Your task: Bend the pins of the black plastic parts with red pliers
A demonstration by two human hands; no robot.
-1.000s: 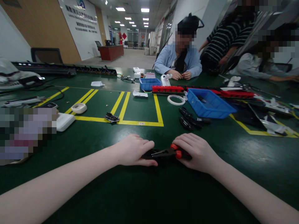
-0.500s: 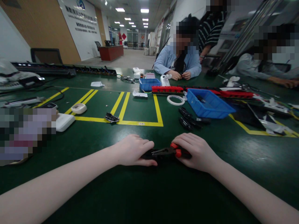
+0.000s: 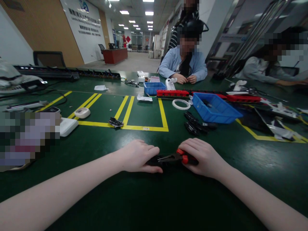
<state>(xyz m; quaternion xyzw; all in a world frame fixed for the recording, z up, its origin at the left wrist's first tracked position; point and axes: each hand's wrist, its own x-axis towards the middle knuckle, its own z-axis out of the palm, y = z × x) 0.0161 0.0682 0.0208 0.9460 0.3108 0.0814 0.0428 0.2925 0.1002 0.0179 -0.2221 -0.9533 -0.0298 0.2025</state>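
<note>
Near the middle of the green table [image 3: 134,199], my left hand [image 3: 141,156] is closed round a black part [image 3: 154,160], pressing it between thumb and fingers. My right hand [image 3: 202,156] grips pliers [image 3: 175,157] by their red handles. The dark jaws point left and reach the black part, their tips close to my left fingers. Whether the jaws are clamped on it is too small to tell. Several black parts [image 3: 192,123] lie beyond my right hand, and a small black and silver piece [image 3: 115,122] rests on the yellow tape line.
A blue bin [image 3: 216,107] stands at the right beyond the black parts, with a white ring [image 3: 181,104] beside it. Farther back are a smaller blue bin [image 3: 154,88] and red strips [image 3: 172,93]. A tape roll [image 3: 82,112] and white box [image 3: 67,126] lie left. People sit across the table.
The pliers' jaws have tilted slightly and their tips have shifted a little right. Both hands keep their holds. A standing person in the background has moved left, behind the seated person.
</note>
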